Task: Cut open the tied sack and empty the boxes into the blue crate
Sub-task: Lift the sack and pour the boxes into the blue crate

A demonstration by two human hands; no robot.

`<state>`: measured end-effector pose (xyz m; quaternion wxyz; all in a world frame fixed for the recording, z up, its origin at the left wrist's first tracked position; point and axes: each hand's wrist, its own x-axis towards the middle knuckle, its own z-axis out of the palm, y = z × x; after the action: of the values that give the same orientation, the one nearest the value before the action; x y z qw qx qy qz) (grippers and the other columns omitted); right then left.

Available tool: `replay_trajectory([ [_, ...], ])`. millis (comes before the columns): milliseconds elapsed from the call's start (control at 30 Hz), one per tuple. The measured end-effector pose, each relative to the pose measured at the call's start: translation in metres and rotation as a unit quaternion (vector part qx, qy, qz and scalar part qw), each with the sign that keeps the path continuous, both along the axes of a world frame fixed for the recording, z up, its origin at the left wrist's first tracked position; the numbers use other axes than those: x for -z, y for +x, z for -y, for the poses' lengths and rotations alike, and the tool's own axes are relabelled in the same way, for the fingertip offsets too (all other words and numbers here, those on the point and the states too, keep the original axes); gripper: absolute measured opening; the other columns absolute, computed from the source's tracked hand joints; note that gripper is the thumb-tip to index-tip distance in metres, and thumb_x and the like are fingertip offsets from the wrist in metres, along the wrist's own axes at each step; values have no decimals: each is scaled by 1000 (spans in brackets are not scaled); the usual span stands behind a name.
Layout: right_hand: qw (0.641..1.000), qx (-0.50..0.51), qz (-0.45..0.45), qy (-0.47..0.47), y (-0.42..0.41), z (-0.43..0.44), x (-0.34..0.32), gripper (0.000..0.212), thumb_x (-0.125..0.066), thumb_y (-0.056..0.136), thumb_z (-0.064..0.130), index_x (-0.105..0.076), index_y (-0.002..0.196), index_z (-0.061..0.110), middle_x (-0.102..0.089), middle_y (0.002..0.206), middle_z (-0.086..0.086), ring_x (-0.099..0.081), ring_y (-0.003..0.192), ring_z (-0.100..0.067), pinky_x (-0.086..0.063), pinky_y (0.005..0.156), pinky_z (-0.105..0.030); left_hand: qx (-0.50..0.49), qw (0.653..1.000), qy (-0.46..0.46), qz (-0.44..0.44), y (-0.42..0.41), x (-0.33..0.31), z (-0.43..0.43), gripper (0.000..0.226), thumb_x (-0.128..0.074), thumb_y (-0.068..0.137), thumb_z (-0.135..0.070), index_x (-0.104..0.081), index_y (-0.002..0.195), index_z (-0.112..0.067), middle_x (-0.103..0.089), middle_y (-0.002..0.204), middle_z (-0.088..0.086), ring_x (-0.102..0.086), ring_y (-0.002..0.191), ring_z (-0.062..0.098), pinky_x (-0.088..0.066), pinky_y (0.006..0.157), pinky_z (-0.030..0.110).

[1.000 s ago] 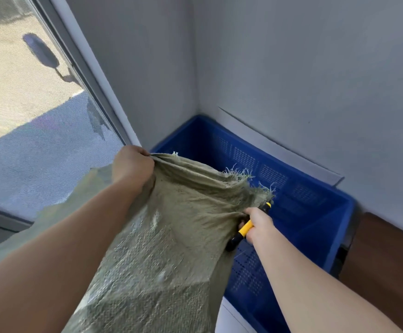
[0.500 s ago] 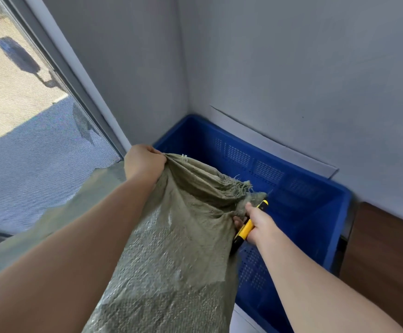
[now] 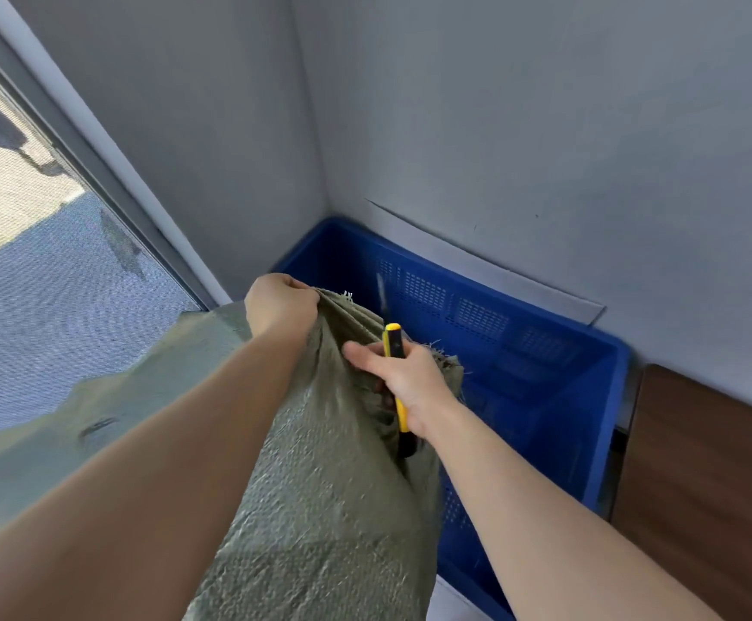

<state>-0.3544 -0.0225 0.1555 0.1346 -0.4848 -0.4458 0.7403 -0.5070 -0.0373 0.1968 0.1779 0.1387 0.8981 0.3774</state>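
Observation:
A grey-green woven sack (image 3: 320,495) lies tilted with its frayed open mouth over the near left edge of the blue crate (image 3: 558,396). My left hand (image 3: 280,307) grips the bunched top edge of the sack. My right hand (image 3: 403,378) holds a yellow and black utility knife (image 3: 393,340), blade pointing up and away, and its thumb presses on the sack's mouth. The visible part of the crate's inside shows no boxes. The sack's contents are hidden.
The crate sits in a corner between two grey walls (image 3: 544,127). A large window (image 3: 29,226) runs along the left. A brown wooden surface (image 3: 701,477) adjoins the crate on the right.
My right hand moved up and left from the sack's right edge to its mouth, turning the knife upright. The left hand keeps its grip. The view tilted slightly.

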Motion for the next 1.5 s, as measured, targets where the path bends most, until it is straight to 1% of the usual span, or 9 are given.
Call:
replay_trajectory([
  [200,999,-39,26,22,-24,8,-7,35,-87,67,10,-67,96,10,-70,99,-8,-64,95,-24,-50,84,-36,5,1000,4,10,-7,-1,-1,19,-59,80,-5,-67,68,-18,-58,67,-7,-58,79,19,-52,78,31],
  [533,991,-2,83,108,-30,-6,-8,18,-76,78,11,-61,82,18,-65,93,-2,-60,94,-22,-48,85,-36,205,973,-65,-89,-41,-9,36,10,-67,85,-21,-69,95,-21,-67,92,-4,-59,82,15,-47,75,27],
  [600,987,-7,99,126,-33,-7,-9,22,-77,77,12,-59,79,23,-66,96,-3,-61,99,-24,-47,94,-41,225,962,-108,-115,-47,-10,47,18,-65,87,-28,-68,104,-23,-66,104,-3,-58,89,15,-45,84,29],
  [767,980,33,129,147,-36,-11,-7,24,-77,78,11,-56,74,22,-65,91,-4,-62,95,-26,-46,82,-36,271,923,-239,-131,-61,-11,77,53,-57,86,-54,-51,132,-30,-50,137,4,-44,129,28,-35,104,43],
  [967,964,58,168,196,-40,-22,-17,14,-75,82,13,-62,85,16,-61,95,-4,-58,91,-24,-42,79,-33,302,917,-255,-51,-71,-6,114,56,-59,85,-54,-57,129,-21,-59,127,3,-55,116,22,-41,93,30],
  [1133,959,62,190,202,-46,-21,-14,14,-74,82,12,-62,88,13,-61,94,-5,-58,90,-26,-42,76,-34,378,894,-219,97,-76,-17,130,123,-61,36,-89,-50,134,-17,-50,134,-5,-47,127,19,-33,105,33],
  [1233,954,65,204,210,-50,-18,-11,16,-74,83,13,-64,96,11,-63,99,-8,-60,93,-27,-46,78,-35,394,881,-252,67,-72,-17,133,89,-77,58,-64,-51,132,-22,-46,136,-2,-46,124,20,-35,103,32],
  [1367,946,74,216,229,-56,-20,-14,16,-74,84,15,-63,95,12,-64,102,-9,-61,98,-29,-47,80,-37,412,889,-197,17,-71,-10,129,36,-81,66,-48,-61,84,-23,-59,89,-4,-57,88,17,-45,82,33],
  [1500,939,58,232,246,-59,-24,-17,16,-74,83,17,-61,93,14,-66,104,-9,-62,97,-30,-48,80,-37,412,898,-156,9,-68,-14,124,33,-78,74,-30,-50,62,-21,-51,66,-4,-47,67,13,-35,66,29],
])
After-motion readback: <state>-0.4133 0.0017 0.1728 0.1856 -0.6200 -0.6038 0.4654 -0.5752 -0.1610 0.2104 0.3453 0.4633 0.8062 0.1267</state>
